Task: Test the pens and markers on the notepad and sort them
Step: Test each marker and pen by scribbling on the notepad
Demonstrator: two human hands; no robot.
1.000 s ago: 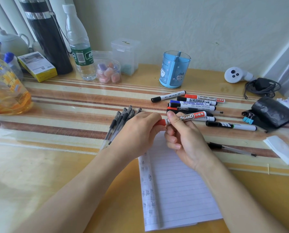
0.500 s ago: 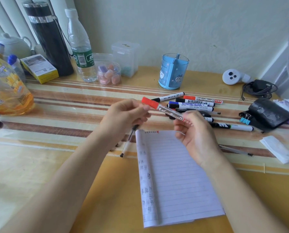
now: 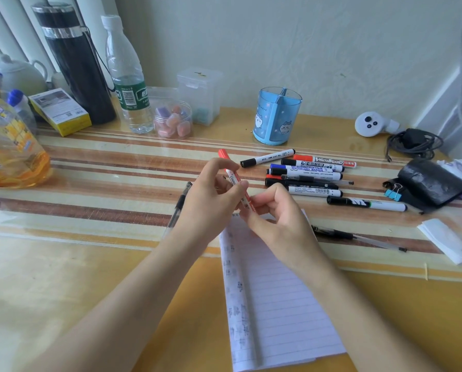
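Both hands hold one red whiteboard marker above the top of the lined notepad. My left hand grips its upper part, the red cap end pointing up and away. My right hand pinches its lower end. A pile of several markers lies just right of the hands. A black-and-white marker lies apart from the pile. Gel pens lie partly hidden behind my left hand. Another black pen lies right of the notepad.
A blue divided pen holder stands behind the pile. A water bottle, black flask, small jar and yellow box line the back left. A black pouch, binder clip, cable and folded paper are right.
The red marker swung from lying level across the hands to standing steeply, cap end up. Both hands rose off the gel pens and moved over the notepad's top.
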